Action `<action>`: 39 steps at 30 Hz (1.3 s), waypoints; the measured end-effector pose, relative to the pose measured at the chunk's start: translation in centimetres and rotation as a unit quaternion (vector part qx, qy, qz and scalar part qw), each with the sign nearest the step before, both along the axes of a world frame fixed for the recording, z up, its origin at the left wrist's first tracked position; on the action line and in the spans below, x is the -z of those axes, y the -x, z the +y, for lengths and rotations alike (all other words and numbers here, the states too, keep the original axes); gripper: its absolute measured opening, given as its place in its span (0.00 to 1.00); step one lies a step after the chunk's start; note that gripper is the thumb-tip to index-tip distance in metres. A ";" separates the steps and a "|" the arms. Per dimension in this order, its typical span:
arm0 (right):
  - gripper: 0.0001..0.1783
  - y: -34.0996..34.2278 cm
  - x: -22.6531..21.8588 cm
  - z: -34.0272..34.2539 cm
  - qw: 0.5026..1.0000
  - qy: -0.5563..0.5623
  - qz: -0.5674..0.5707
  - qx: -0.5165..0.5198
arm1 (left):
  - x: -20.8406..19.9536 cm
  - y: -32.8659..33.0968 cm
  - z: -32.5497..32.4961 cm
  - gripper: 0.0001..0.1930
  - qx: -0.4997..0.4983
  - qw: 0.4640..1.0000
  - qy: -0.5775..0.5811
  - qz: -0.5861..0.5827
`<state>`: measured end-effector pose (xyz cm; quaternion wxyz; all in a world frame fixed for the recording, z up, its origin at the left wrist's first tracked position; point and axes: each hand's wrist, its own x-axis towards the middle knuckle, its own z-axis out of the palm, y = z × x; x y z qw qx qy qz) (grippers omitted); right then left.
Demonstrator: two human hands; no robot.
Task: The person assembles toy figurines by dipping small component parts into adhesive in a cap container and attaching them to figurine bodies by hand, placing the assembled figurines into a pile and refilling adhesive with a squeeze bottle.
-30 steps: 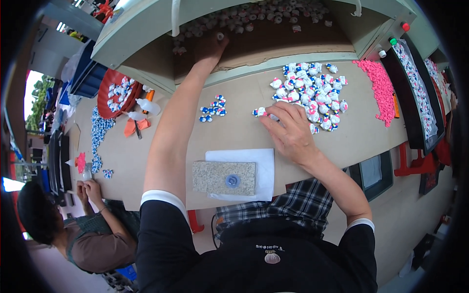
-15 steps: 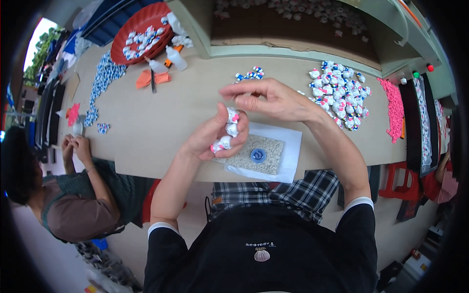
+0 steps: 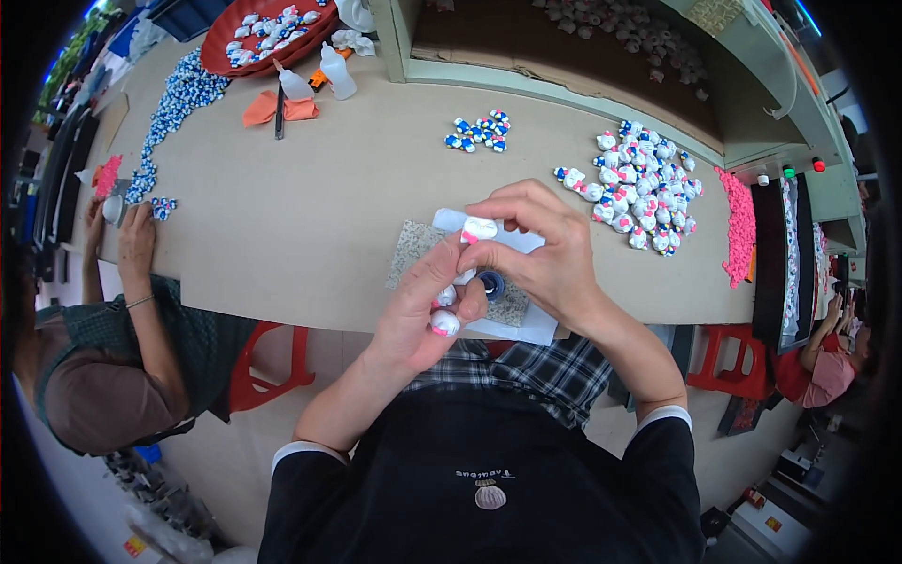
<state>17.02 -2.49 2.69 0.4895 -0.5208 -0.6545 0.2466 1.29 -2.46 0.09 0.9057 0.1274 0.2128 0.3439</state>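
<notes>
Over the speckled stone slab [image 3: 407,252], my right hand [image 3: 559,252] pinches a small white figurine head [image 3: 479,229] with a pink bow. The thumb of my left hand [image 3: 411,315] presses against the same head. More white heads [image 3: 444,323] with pink parts lie in the curled fingers of my left hand. A small blue cup [image 3: 491,285] stands on the slab just below my fingers, partly covered by them. White paper [image 3: 537,329] sticks out from under the slab.
Small blue-and-white bodies [image 3: 479,132] lie ahead. Figurines [image 3: 648,188] and pink pieces [image 3: 739,226] are heaped to the right. Squeeze bottles [image 3: 338,73], an orange cloth [image 3: 260,108] and a red basket [image 3: 272,58] stand far left. A co-worker's hand [image 3: 137,242] works beside blue-and-white pieces [image 3: 183,103].
My right hand has come down and toward me to meet the left, and the two now hold one head together. The view has shifted slightly.
</notes>
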 end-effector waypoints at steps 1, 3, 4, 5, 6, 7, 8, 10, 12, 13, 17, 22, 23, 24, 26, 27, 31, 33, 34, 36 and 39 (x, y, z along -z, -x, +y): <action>0.14 0.0 0.0 -0.2 1.000 0.000 -0.003 0.001 | 0.4 0.1 0.0 0.18 0.001 1.000 0.000 -0.003; 0.16 -0.1 -0.1 -0.3 0.999 -0.032 -0.023 -0.033 | 1.0 0.5 0.2 0.16 -0.005 1.000 -0.014 -0.021; 0.15 -0.1 -0.2 -0.3 0.998 -0.002 -0.004 -0.065 | 0.8 0.4 0.2 0.16 -0.004 1.000 -0.014 -0.023; 0.15 -0.4 -0.2 0.1 0.998 -0.001 -0.007 -0.064 | 0.4 0.3 0.4 0.16 -0.022 1.000 -0.005 0.005; 0.14 -1.1 -0.2 1.1 0.997 0.059 -0.006 -0.044 | 0.1 0.3 0.5 0.15 -0.040 0.999 0.004 0.033; 0.13 -1.8 -0.2 2.4 0.993 0.118 -0.004 -0.027 | -0.1 0.6 0.6 0.15 -0.043 0.999 0.004 0.033; 0.12 -2.9 0.6 4.3 0.993 0.103 -0.058 0.014 | -0.1 0.9 0.7 0.14 -0.059 0.997 -0.012 0.053; 0.12 -5.5 2.0 7.8 0.981 0.109 -0.131 0.097 | 0.3 1.6 0.8 0.14 -0.064 0.995 -0.045 0.055; 0.11 -6.7 2.5 10.1 0.971 0.131 -0.151 0.134 | 0.1 1.7 0.8 0.15 -0.067 0.994 -0.061 0.062; 0.12 -6.8 2.7 10.9 0.953 0.177 -0.206 0.132 | 0.1 2.0 0.8 0.15 -0.075 0.992 -0.076 0.072; 0.13 -5.9 3.0 11.7 0.916 0.239 -0.303 0.111 | 0.1 2.8 0.8 0.17 -0.049 0.992 -0.097 0.067; 0.13 -4.7 4.1 12.4 0.889 0.182 -0.404 0.114 | -0.1 2.5 0.9 0.18 -0.043 0.987 -0.095 0.122; 0.13 -4.4 3.8 12.7 0.874 0.209 -0.426 0.106 | -0.1 2.4 0.9 0.18 -0.044 0.987 -0.093 0.125; 0.13 -4.1 3.4 12.8 0.874 0.210 -0.425 0.103 | 0.0 2.2 0.9 0.18 -0.053 0.989 -0.081 0.114; 0.10 -3.5 2.7 12.8 0.871 0.211 -0.431 0.104 | 0.0 2.1 0.9 0.18 -0.061 0.990 -0.067 0.106; 0.10 -3.5 2.8 12.8 0.872 0.214 -0.429 0.103 | -0.1 2.0 0.9 0.18 -0.066 0.989 -0.074 0.112; 0.08 -6.3 3.2 12.3 0.939 0.116 -0.314 0.076 | 0.4 2.6 0.7 0.16 -0.069 0.987 -0.091 0.112; 0.09 -6.8 1.4 10.6 0.922 0.125 -0.366 0.017 | 0.6 3.2 0.5 0.15 -0.068 0.988 -0.083 0.114; 0.09 -7.1 1.6 9.6 0.922 0.128 -0.366 0.014 | 0.6 3.4 0.4 0.15 -0.066 0.988 -0.080 0.115; 0.08 -7.5 1.6 7.5 0.910 0.131 -0.392 -0.036 | 0.6 3.4 0.1 0.15 -0.062 0.987 -0.082 0.127; 0.09 -7.6 3.2 5.8 0.923 0.070 -0.374 -0.065 | 0.6 3.0 -0.2 0.16 -0.052 0.985 -0.089 0.137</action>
